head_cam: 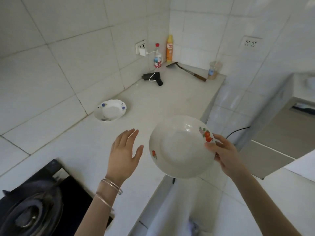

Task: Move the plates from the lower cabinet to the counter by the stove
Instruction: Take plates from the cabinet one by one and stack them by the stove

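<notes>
we are in the carry-and-set-down step. our right grip [223, 154] pinches the rim of a white deep plate with fruit prints [179, 147], the thumb laid over the edge beside the red fruit print. this plate hangs in the air, tilted toward us, above the front edge of the worktop [153, 103], and it touches nothing but that grip. our left grip [122, 154] is released, its fingers straight and slightly spread. it sits just beside the plate's left rim but apart from it, with two bangles [110, 186] on the wrist.

a second plate with blue flower prints [110, 110] sits on the worktop against the tiled wall, beyond the gas stove [34, 206] at the lower left. we judge that one plate is delivered and this one is on its way. the lower cabinet is out of view, so we cannot tell how many remain.

the next move calls for levelling the plate and lowering it onto bare worktop between the stove and the flowered plate, or nesting it into that plate if the shapes allow. a one-sided pinch on a glazed rim may slip, so the left grip could well steady the far edge as the plate comes down. the spatula [185, 70] and the bottles in the corner lie well apart from that spot and need no care
</notes>
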{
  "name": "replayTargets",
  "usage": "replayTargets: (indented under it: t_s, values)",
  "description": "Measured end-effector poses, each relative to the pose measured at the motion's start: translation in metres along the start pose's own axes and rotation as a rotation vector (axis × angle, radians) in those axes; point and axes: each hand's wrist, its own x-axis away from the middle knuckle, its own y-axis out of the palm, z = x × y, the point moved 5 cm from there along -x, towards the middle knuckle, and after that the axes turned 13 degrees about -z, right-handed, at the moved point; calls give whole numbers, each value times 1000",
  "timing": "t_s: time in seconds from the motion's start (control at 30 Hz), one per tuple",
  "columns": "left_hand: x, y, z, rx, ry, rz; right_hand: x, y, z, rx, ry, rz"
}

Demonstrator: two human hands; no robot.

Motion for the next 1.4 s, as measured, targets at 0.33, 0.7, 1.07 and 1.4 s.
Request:
replayTargets:
  t_s: [0.33, 0.7, 1.07, 1.4]
  values:
    - [-71, 57, 1, -196, -330, -38, -149, -50, -29, 11, 106, -150]
    - [-79, 63, -20, -337, -693, -36, -291, 13, -19, 17, 268, -459]
    - [-113, 67, -99, -321, -863, -33, -402, 138, 27, 13, 366, -538]
    - [-140, 100, -131, -279, -1030, -27, -472, 217, 81, 50, 503, -557]
